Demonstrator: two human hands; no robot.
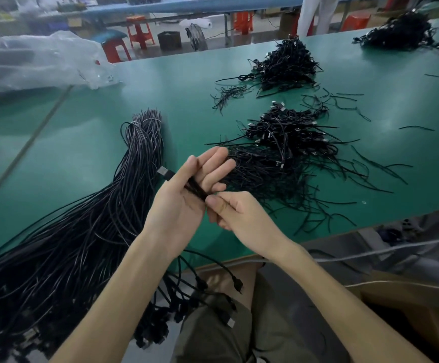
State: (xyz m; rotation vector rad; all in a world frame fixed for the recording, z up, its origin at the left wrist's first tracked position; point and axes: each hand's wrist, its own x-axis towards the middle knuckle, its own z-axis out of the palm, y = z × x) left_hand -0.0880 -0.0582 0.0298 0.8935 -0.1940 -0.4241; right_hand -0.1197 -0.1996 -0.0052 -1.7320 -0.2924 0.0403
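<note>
Between my left hand (pixel 179 203) and right hand (pixel 242 216) lies a folded cable (pixel 196 188), its plug (pixel 164 172) poking out on the far left. Left grips the folds; right pinches their near end. Light, limp, springy: I'd hold mid-fold firmly, or it uncoils.

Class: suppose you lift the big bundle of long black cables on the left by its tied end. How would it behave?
The bundle of long black cables would probably sag limply: it already drapes over the edge of the green table. Likely heavy, given so many strands. The band should keep them together, though loose plugs may swing.
</note>
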